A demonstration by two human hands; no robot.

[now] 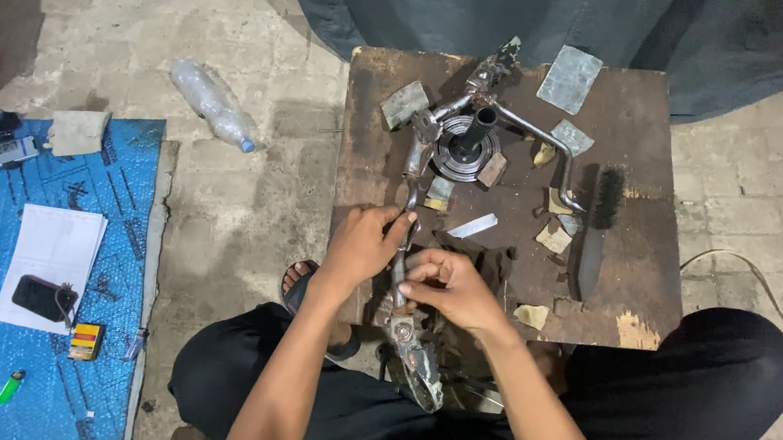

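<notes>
Metal bracket assy [412, 249]: centre frame, long axis running top-to-bottom, off surface [645, 265] edge toward lap. Left hand [362, 246] pinches upper shaft; right hand [451, 288] pinches just below, lower end nearer.

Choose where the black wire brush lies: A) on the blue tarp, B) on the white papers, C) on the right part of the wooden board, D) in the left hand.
C: the brush lies on the board, right of the metal parts.
</notes>
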